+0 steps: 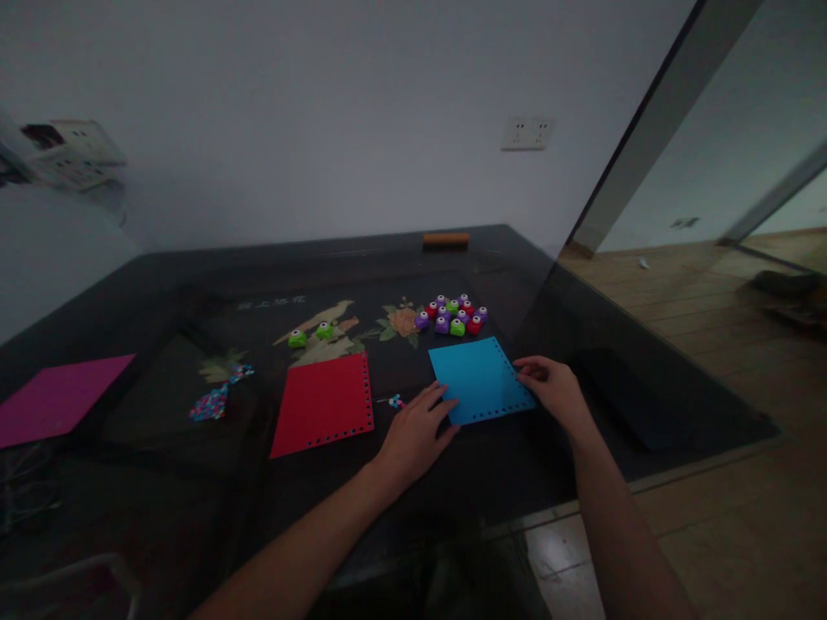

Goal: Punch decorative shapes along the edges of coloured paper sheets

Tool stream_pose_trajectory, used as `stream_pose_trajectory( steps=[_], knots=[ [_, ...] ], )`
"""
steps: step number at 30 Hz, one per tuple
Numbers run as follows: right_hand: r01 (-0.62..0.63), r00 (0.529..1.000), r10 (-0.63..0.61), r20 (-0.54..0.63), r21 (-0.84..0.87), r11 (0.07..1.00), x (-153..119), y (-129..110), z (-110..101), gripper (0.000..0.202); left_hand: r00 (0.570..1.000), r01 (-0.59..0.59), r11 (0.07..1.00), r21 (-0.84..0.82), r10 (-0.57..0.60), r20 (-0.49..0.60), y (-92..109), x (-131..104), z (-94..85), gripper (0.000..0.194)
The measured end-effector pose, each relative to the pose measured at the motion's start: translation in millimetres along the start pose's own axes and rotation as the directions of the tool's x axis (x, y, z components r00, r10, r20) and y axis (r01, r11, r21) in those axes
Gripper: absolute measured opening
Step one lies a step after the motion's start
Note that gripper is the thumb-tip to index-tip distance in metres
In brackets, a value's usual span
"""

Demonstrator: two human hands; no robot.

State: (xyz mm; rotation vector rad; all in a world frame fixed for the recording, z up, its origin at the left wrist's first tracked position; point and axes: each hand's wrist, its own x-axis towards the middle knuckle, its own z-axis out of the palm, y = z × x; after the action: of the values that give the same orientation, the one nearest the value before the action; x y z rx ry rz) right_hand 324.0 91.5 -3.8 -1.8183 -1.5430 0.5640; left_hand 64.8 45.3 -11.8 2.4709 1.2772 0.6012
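A blue sheet (478, 379) with holes punched along its right and near edges lies on the dark table. My left hand (417, 430) rests at its near left corner, fingers spread. At the sheet's right edge is my right hand (549, 387), its thumb and fingers closed on that edge. To the left lies a red sheet (326, 400), also punched along two edges. A small bead piece (396, 401) sits between the sheets, beside my left fingers. Beyond the blue sheet stand several eye-topped punches (452, 314) in purple, red and green.
Two green punches (310, 335) stand behind the red sheet. Small coloured beads (210, 403) lie farther left, near a magenta sheet (65, 396). An orange-brown bar (445, 239) is at the table's back edge. A dark flat object (624, 396) lies right of my right hand.
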Motion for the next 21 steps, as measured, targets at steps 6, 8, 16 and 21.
stream_pose_trajectory(
  steps=[6,8,16,21],
  knots=[
    [0.008,1.000,-0.008,0.003,0.002,1.000,1,1,1,0.027,1.000,-0.005,1.000,-0.009,0.005,-0.010,-1,0,1.4,0.036],
    [0.003,1.000,-0.003,-0.002,0.002,1.000,1,1,2,0.027,1.000,-0.006,1.000,-0.007,0.005,-0.012,-2,0,1.9,0.037],
    [-0.004,0.997,0.001,-0.082,-0.033,0.999,0,-3,-2,0.028,0.999,-0.010,1.000,-0.002,0.010,-0.051,3,0,-7.5,0.045],
    [-0.017,0.993,0.013,-0.120,-0.034,0.999,-1,-7,-4,0.031,0.991,-0.026,1.000,0.010,0.027,-0.133,14,5,-36.1,0.035]
  ],
)
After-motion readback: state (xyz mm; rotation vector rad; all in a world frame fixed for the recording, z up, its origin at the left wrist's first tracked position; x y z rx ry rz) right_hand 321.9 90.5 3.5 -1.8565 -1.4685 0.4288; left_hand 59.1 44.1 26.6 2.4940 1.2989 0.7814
